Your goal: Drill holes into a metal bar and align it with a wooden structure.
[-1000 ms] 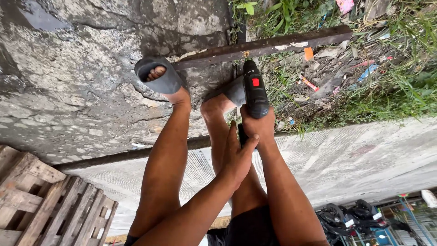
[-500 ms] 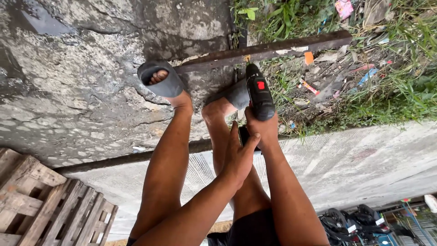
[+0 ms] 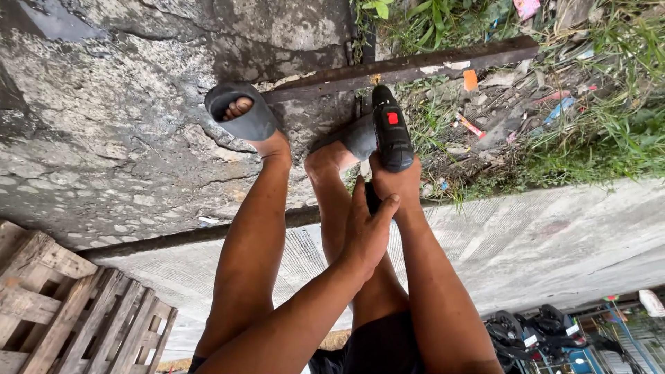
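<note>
A black power drill [image 3: 392, 131] with a red button points its tip at a long rusty metal bar [image 3: 415, 66] lying on cracked concrete. My right hand [image 3: 396, 183] grips the drill's handle. My left hand [image 3: 366, 232] wraps the lower part of the handle and rests against the right wrist. Both feet wear grey sandals: one [image 3: 242, 114] sits on the bar's left end, and the other [image 3: 360, 135] is beside the drill, close to the bar. The drill bit itself is hidden behind the drill body.
A weathered wooden pallet [image 3: 62, 305] lies at the lower left. Grass with scattered litter [image 3: 589, 125] borders the bar on the right. A pale concrete strip [image 3: 554, 235] crosses the frame, with parked motorbikes [image 3: 533, 329] beyond it.
The view has shifted slightly. Hands, drill and feet keep the same position on the bar.
</note>
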